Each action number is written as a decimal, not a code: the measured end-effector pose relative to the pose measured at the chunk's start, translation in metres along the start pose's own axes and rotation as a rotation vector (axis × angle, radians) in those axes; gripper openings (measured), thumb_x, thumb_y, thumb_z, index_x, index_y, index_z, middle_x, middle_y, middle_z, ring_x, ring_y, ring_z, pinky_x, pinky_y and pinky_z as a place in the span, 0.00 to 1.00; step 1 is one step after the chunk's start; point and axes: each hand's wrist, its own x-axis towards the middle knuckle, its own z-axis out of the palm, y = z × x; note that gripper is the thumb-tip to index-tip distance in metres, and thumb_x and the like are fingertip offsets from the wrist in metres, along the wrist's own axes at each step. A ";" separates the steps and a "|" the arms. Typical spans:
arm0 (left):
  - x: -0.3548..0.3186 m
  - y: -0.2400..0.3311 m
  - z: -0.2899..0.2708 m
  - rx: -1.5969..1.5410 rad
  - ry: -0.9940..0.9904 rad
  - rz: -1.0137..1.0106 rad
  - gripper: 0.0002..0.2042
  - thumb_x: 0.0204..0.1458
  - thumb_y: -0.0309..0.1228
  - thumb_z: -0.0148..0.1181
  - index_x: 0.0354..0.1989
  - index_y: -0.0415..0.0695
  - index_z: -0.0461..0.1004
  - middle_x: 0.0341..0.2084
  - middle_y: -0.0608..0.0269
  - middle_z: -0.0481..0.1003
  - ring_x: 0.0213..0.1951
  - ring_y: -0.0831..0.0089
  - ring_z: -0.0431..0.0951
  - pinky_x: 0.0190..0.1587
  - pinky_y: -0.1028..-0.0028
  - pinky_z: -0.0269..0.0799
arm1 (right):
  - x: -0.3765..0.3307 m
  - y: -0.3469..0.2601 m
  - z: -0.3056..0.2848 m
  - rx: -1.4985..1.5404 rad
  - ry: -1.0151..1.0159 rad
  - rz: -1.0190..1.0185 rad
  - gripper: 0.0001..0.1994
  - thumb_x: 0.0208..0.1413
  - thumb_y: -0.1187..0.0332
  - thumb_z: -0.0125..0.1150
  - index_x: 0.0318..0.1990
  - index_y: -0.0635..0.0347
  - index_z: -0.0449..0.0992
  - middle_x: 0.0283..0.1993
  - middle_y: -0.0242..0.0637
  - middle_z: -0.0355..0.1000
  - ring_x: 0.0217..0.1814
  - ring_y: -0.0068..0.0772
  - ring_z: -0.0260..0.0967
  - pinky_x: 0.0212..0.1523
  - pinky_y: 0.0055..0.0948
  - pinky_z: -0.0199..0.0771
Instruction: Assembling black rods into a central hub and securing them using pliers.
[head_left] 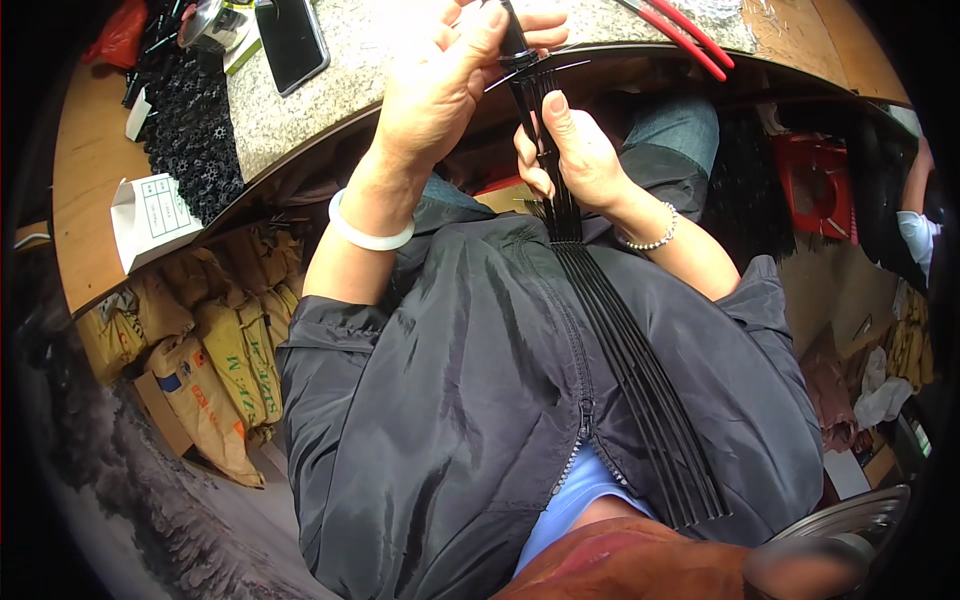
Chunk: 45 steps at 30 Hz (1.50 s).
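A black umbrella frame [640,370] lies down the front of my dark jacket, its long thin ribs bunched together and fanning slightly at the lower end. My left hand [440,90], a white bangle on its wrist, closes round the thick black end of the frame at the table edge. Just below, my right hand [580,160], with a beaded bracelet, wraps the bundle of ribs, thumb up. Some of its fingers are hidden behind the frame. A thin wire-like piece [565,68] sticks out sideways between the two hands.
Pliers with red handles [690,35] lie on the speckled tabletop [350,60], right of my hands. Left are a phone [290,45], a heap of small black parts [195,140] and a white box [155,220]. Sacks [215,380] stand below; a person's arm [915,200] shows far right.
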 end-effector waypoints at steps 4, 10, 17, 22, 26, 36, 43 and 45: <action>0.001 -0.005 -0.002 0.679 0.312 0.004 0.19 0.59 0.34 0.43 0.53 0.33 0.60 0.41 0.53 0.73 0.38 0.72 0.75 0.39 0.77 0.70 | 0.001 0.002 -0.001 0.006 -0.004 -0.020 0.31 0.56 0.39 0.32 0.22 0.60 0.66 0.12 0.33 0.61 0.11 0.21 0.55 0.15 0.19 0.59; -0.002 0.000 -0.006 0.836 0.263 -0.091 0.17 0.58 0.37 0.44 0.47 0.36 0.67 0.44 0.52 0.71 0.47 0.67 0.72 0.50 0.72 0.68 | 0.001 0.002 -0.003 0.030 0.027 0.000 0.31 0.56 0.39 0.32 0.23 0.60 0.66 0.12 0.33 0.61 0.11 0.21 0.56 0.15 0.19 0.59; -0.010 0.002 -0.022 0.819 0.256 -0.078 0.15 0.57 0.36 0.46 0.45 0.37 0.70 0.40 0.55 0.73 0.44 0.67 0.74 0.45 0.73 0.71 | 0.000 0.001 -0.001 0.023 0.013 -0.011 0.31 0.56 0.39 0.32 0.23 0.60 0.66 0.12 0.34 0.61 0.12 0.21 0.57 0.15 0.19 0.59; -0.008 -0.002 -0.015 0.803 0.102 -0.012 0.15 0.57 0.35 0.47 0.44 0.36 0.70 0.39 0.54 0.74 0.44 0.66 0.74 0.45 0.71 0.71 | -0.001 -0.001 -0.001 0.028 -0.004 -0.004 0.31 0.55 0.39 0.32 0.22 0.61 0.66 0.12 0.34 0.61 0.11 0.22 0.56 0.15 0.19 0.59; -0.005 -0.009 -0.011 0.814 0.163 0.019 0.12 0.56 0.32 0.49 0.41 0.36 0.71 0.34 0.59 0.75 0.39 0.72 0.75 0.44 0.75 0.70 | -0.001 -0.002 -0.003 0.013 -0.022 -0.026 0.32 0.55 0.38 0.31 0.21 0.61 0.65 0.12 0.34 0.61 0.11 0.22 0.56 0.15 0.19 0.58; -0.007 -0.015 -0.010 0.901 0.196 0.070 0.12 0.55 0.32 0.51 0.41 0.37 0.71 0.35 0.62 0.75 0.38 0.76 0.74 0.43 0.77 0.69 | -0.001 0.000 -0.005 0.022 -0.009 -0.021 0.33 0.55 0.38 0.31 0.20 0.61 0.64 0.11 0.34 0.60 0.11 0.22 0.55 0.14 0.19 0.58; -0.018 -0.013 0.005 0.776 0.154 0.010 0.22 0.47 0.27 0.60 0.51 0.36 0.66 0.40 0.57 0.74 0.40 0.73 0.75 0.45 0.76 0.69 | -0.001 0.005 -0.008 0.054 -0.051 -0.074 0.32 0.56 0.40 0.31 0.20 0.62 0.64 0.11 0.34 0.59 0.10 0.23 0.56 0.14 0.19 0.58; -0.017 -0.018 0.002 0.989 0.161 0.100 0.21 0.46 0.26 0.60 0.51 0.35 0.66 0.40 0.57 0.74 0.39 0.73 0.75 0.43 0.76 0.70 | 0.000 0.008 -0.008 0.067 -0.044 -0.074 0.31 0.57 0.40 0.31 0.21 0.62 0.64 0.10 0.34 0.58 0.10 0.23 0.55 0.13 0.20 0.58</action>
